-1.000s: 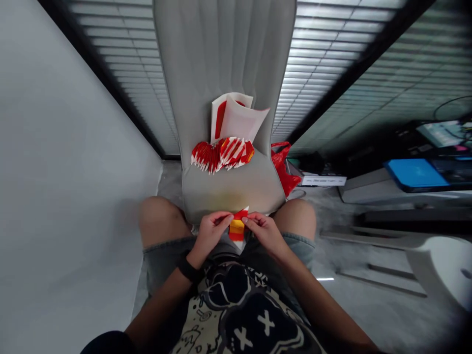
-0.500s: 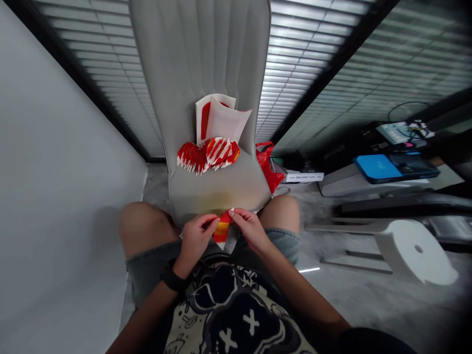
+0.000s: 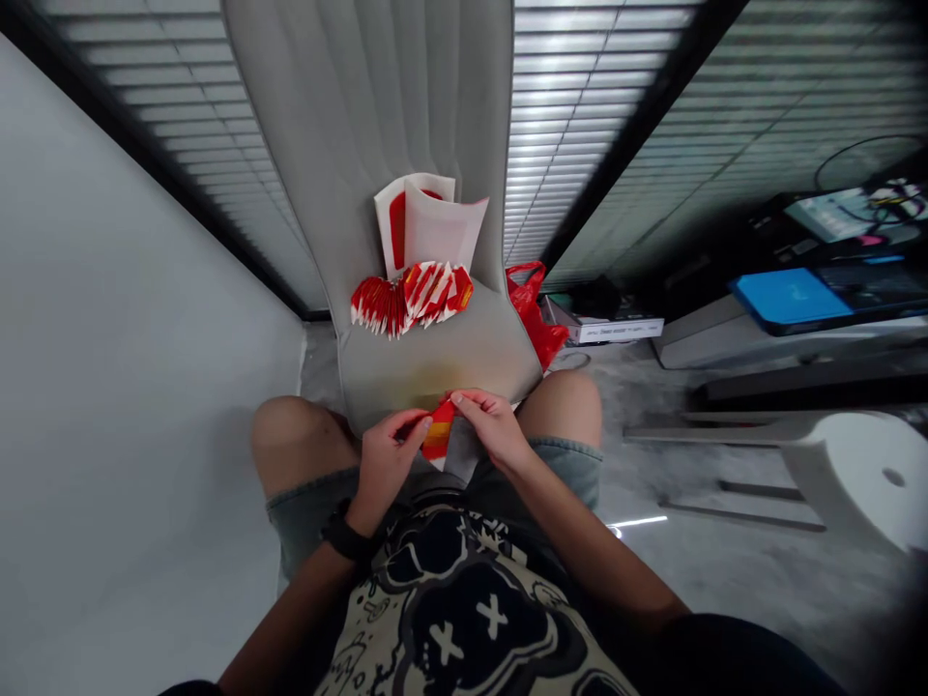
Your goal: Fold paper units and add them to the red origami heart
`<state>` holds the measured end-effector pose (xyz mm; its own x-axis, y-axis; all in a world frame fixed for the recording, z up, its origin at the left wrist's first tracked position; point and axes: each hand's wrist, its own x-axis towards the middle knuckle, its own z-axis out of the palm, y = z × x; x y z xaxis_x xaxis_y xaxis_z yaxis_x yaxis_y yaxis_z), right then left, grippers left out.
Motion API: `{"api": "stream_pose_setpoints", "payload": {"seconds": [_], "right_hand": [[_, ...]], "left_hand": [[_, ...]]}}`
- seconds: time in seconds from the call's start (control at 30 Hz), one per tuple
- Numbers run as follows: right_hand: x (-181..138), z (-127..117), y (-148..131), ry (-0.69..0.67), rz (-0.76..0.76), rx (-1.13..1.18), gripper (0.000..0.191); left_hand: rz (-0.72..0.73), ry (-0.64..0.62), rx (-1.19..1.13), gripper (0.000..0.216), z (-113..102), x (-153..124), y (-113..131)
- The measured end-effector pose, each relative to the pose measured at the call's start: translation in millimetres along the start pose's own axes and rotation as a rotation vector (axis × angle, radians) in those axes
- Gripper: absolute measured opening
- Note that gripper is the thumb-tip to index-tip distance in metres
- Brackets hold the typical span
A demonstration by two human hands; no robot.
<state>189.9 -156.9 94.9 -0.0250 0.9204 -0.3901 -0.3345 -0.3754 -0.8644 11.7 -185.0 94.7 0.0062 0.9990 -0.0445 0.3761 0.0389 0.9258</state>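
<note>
Both hands hold a small folded paper piece (image 3: pixel 439 432) in red, orange and yellow bands with a white tip, over my lap. My left hand (image 3: pixel 388 464) pinches its left side, and a black band circles that wrist. My right hand (image 3: pixel 493 426) pinches its upper edge between finger and thumb. The piece tilts, and my fingers hide part of it. Ahead on the grey chair seat (image 3: pixel 442 358) lies a heap of folded red-and-white paper units (image 3: pixel 410 301). Behind the heap stand white sheets with red patches (image 3: pixel 427 224), leaning on the chair back (image 3: pixel 362 97).
A grey wall (image 3: pixel 130 387) runs along the left, and slatted blinds (image 3: pixel 572 97) stand behind the chair. On the right are a red plastic bag (image 3: pixel 533 314), a white box (image 3: pixel 601 331), a blue tablet-like object (image 3: pixel 790 296) and a white stool (image 3: pixel 862 474).
The paper piece has gone from a wider upright shape to a slimmer, tilted fold. My hands have come closer together around it, and the whole view has shifted slightly as my head moved.
</note>
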Motion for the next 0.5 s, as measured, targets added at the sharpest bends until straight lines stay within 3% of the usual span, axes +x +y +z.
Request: {"api": "stream_pose_setpoints", "payload": {"seconds": [0.13, 0.3, 0.5], "right_hand": [[-1, 1, 0, 0.03, 0.015, 0.063, 0.042], [-15, 1, 11, -0.024, 0.131, 0.107, 0.041], [-15, -4, 16, 0.099, 0.082, 0.09, 0.042]], "left_hand": [[-0.037, -0.018, -0.018, 0.024, 3, 3, 0], [-0.057, 0.003, -0.032, 0.027, 7, 12, 2], [-0.138, -0.147, -0.115, 0.031, 12, 14, -2]]}}
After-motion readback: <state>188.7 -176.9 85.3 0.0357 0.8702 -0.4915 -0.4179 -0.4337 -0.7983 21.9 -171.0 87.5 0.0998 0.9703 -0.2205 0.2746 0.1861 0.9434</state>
